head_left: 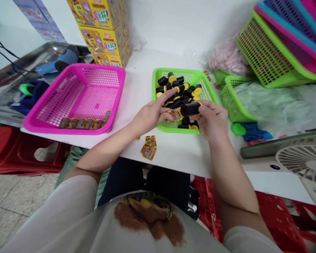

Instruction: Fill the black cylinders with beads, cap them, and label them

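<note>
Over the green basket, my right hand grips a black cylinder lying sideways. My left hand pinches a yellow printed label at the cylinder's left end, its index finger stretched over the basket. Many black cylinders with yellow caps fill the basket below. A small pile of yellow labels lies at the table's front edge. In the pink basket at the left, a row of label-wrapped pieces lines the near side.
Yellow printed boxes are stacked at the back left. At the right are stacked coloured baskets, a green basket with plastic bags and a white fan. A blue tape dispenser stands left of the pink basket.
</note>
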Motion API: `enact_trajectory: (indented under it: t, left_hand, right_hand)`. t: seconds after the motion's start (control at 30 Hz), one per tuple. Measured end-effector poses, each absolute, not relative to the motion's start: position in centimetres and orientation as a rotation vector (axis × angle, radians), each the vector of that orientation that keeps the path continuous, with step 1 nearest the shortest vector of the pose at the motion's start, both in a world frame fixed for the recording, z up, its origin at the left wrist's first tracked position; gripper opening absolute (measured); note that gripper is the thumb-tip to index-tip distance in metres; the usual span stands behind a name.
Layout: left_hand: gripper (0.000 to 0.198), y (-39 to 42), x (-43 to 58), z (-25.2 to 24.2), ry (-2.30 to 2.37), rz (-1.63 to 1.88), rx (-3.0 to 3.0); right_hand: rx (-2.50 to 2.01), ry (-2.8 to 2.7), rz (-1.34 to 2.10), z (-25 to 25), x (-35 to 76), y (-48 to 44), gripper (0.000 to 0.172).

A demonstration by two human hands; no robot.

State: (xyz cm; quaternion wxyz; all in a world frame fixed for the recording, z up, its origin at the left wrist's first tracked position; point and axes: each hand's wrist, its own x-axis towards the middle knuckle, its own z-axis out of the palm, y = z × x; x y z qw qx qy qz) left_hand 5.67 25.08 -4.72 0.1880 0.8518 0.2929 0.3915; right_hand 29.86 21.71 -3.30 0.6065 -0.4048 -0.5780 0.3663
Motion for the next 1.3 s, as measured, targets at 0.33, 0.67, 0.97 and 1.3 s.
enact_trajectory:
  t: [0.33, 0.67, 0.97, 1.3]
  left_hand:
    - [0.079, 23.7, 5.5, -3.8, 1.014, 1.078, 2.266]
    - [0.084, 23.9, 5.5, -3.8, 0.979, 1.109, 2.237]
    - [0.087, 23.5, 5.2, -3.7, 0.848, 0.994, 2.232]
    - [0.086, 23.1, 5.4, -4.7, 0.584, 1.066, 2.106]
  right_hand:
    - [-0.950, -1.490, 0.691, -3.8, 30.5, 21.7, 0.039]
    - [-0.902, -1.597, 0.612, -2.8, 30.8, 20.9, 0.034]
    - [-0.897, -1.680, 0.689, -2.3, 30.8, 20.4, 0.032]
    - [-0.779, -1.808, 0.636, -2.9, 29.8, 19.8, 0.030]
